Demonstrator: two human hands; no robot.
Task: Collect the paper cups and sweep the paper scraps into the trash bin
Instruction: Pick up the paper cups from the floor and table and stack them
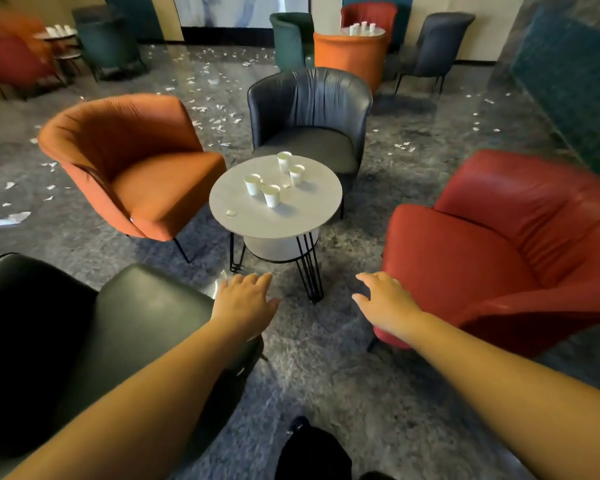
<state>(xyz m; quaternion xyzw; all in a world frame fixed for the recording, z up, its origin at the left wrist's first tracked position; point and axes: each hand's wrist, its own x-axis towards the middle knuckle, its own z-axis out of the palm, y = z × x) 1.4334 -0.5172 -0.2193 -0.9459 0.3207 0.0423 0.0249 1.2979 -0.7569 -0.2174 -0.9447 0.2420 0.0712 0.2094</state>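
Head view cuts off the black armchair [49,341] at 8 o'clock and the red armchair [499,258] at 3 o'clock along the frame edges; both forearms run out at the bottom. Far tables at 11 and 1 o'clock carry more white cups, too small and blurred to count. No trash bin can be made out. The left hand [245,301] and right hand [383,297] hover with fingers spread and relaxed, holding nothing, over a bare strip of grey floor [326,358] between the black and red armchairs. Ahead at 12 o'clock stands the round bench [274,220], its near rim just beyond the fingertips. Four paper cups [271,195] stand upright on it in two close pairs, with a small scrap [230,212] near the rim at 7 o'clock. Paper scraps [215,116] litter the floor beyond the orange armchair [129,161] and dark blue armchair [309,119]
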